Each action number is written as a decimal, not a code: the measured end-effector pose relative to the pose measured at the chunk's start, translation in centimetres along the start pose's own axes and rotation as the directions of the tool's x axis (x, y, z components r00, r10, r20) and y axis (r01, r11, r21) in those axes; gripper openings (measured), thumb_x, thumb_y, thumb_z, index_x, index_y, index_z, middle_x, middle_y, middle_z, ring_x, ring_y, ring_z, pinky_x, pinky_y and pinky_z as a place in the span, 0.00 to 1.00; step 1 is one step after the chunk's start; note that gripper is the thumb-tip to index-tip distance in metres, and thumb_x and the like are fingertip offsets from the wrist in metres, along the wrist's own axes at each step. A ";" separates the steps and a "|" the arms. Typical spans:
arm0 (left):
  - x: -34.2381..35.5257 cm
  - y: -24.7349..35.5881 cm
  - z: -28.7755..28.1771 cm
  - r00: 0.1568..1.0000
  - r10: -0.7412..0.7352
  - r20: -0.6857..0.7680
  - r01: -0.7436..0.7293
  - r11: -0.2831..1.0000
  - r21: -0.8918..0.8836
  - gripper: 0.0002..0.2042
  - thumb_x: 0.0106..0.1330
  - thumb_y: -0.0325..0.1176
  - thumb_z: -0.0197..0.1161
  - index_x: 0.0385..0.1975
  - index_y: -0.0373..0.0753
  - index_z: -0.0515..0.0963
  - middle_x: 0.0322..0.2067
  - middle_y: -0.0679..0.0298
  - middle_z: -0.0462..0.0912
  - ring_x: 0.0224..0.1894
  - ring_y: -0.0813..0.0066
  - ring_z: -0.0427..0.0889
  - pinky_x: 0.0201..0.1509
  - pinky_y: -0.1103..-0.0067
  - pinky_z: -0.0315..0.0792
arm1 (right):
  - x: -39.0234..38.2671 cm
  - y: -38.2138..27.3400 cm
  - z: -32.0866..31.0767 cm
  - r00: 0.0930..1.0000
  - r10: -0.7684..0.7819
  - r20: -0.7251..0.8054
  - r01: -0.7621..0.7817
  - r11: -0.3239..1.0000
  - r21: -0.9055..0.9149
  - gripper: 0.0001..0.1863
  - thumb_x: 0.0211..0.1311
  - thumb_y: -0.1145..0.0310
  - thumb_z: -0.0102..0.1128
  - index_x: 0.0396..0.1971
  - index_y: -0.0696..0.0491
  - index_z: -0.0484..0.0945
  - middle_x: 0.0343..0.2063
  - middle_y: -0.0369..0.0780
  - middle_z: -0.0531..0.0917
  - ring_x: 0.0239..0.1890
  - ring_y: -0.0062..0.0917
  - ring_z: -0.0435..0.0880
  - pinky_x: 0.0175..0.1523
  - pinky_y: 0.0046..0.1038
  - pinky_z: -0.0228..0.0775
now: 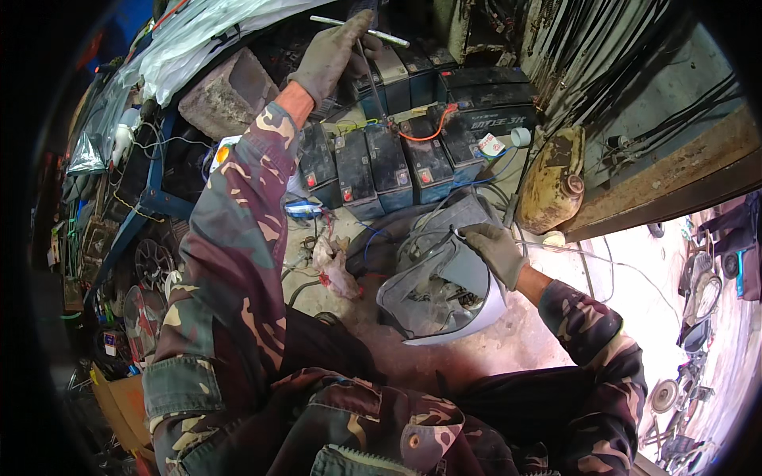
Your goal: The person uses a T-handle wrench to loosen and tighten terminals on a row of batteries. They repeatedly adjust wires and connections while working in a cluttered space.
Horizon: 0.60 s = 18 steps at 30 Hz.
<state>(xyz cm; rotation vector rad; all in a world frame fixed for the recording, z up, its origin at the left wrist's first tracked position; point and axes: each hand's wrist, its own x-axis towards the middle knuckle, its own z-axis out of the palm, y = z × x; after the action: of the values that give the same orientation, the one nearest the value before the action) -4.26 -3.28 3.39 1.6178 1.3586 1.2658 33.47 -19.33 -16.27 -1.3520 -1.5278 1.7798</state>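
L hand (325, 67): gloved, arm stretched fwd to top ctr, fingers curled round the T-tool (390, 36) near its crossbar. Grip partly hidden, can't tell how tight. Pale bar sticks out both sides of the hand; thin dark shaft runs down at a slight slant, lower end at the batts (389, 163), by the L end of the orange wire (425, 140).

R hand (494, 250): gloved, lower and to the R, fingers half curled, at the upper R edge of the tub (490, 300). Small dark bit at the fingertips, too small to ID; can't tell if it's pinched, or if the hand really grips the edge.

Batts: dark cases, side by side, front row across ctr, more behind. Red marks on tops of several. Orange wire loops over the front row. White cup (520, 136) at R end of the row, red/white label (490, 145) just beside it.

Tub: whitish, part see-thru, tilted, on floor btwn the person and the batts; metal bits (467, 300) inside. Pale rag (337, 270) w/ red spots on floor, L of tub.

Yellow jug (552, 186), grimy, R of batts, near R hand. Stone block (230, 94) L of L hand. Blue frame (163, 198) at L, below block.
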 end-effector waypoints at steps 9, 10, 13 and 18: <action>0.0 0.1 1.4 1.000 0.019 -0.014 -0.020 0.998 -0.056 0.30 0.75 0.61 0.57 0.38 0.33 0.86 0.32 0.57 0.87 0.22 0.72 0.83 0.32 0.78 0.75 | -0.1 0.3 -0.5 1.000 0.009 0.000 -0.009 0.999 -0.041 0.18 0.75 0.64 0.59 0.55 0.60 0.84 0.43 0.39 0.89 0.42 0.17 0.84 0.50 0.22 0.76; 0.0 0.0 1.4 1.000 0.010 0.001 -0.010 0.998 -0.059 0.30 0.75 0.61 0.57 0.39 0.33 0.86 0.33 0.58 0.88 0.24 0.74 0.83 0.33 0.78 0.75 | -0.1 0.3 -0.5 1.000 0.005 0.000 -0.005 0.999 -0.045 0.18 0.75 0.64 0.59 0.55 0.60 0.84 0.43 0.39 0.89 0.42 0.17 0.84 0.50 0.22 0.76; 0.4 -0.3 0.9 0.998 -0.015 0.053 0.020 0.995 -0.095 0.29 0.77 0.60 0.55 0.44 0.35 0.84 0.36 0.58 0.89 0.27 0.78 0.83 0.35 0.78 0.77 | -0.2 0.0 -0.3 1.000 0.006 -0.003 -0.006 0.999 -0.041 0.18 0.75 0.64 0.59 0.55 0.61 0.84 0.43 0.38 0.88 0.43 0.17 0.82 0.51 0.22 0.75; 2.1 -1.8 -2.4 0.921 0.086 0.380 -0.002 0.976 -0.216 0.23 0.79 0.51 0.56 0.52 0.33 0.82 0.40 0.57 0.88 0.32 0.70 0.88 0.44 0.74 0.82 | -0.4 -0.9 -0.3 1.000 -0.007 -0.007 0.006 0.988 -0.155 0.21 0.74 0.59 0.60 0.55 0.60 0.85 0.45 0.40 0.89 0.47 0.22 0.84 0.55 0.27 0.76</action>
<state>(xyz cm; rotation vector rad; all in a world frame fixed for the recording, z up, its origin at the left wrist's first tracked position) -7.13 -0.99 3.00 1.6475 0.9155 1.0057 33.70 -19.24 -15.30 -1.4221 -1.6946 1.6794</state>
